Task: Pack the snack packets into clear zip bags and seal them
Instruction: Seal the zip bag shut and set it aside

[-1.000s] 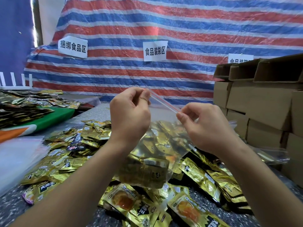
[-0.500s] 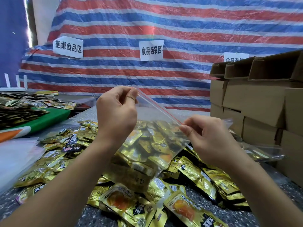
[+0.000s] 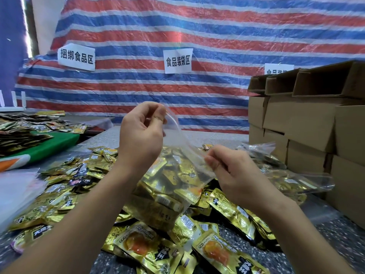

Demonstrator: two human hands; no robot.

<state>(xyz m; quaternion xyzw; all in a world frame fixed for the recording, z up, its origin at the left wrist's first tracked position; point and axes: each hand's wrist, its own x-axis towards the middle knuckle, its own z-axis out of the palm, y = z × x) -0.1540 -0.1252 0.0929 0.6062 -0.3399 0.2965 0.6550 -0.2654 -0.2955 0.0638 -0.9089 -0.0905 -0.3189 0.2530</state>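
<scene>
1. The clear zip bag hangs between both hands above the loose snack packets, stuffed with gold foil packs; its lower half bulges and its bottom corner dips toward the pile.
2. The left hand is up high, fingers curled, pinching the bag's top corner at the zip strip.
3. The right hand sits lower and to the right of the bag, thumb and fingers pinching the zip strip at its other end, so the bag's mouth slopes down from left to right.
4. Whether the strip is pressed closed along its length, I cannot tell.
5. Right of the bag, filled bags lie against the stacked cardboard boxes, hemming that side in.
6. Left of the bag, packets spread wide over the speckled surface, with a green board beyond them.
7. Behind the bag, bare surface runs to the striped tarp.
</scene>
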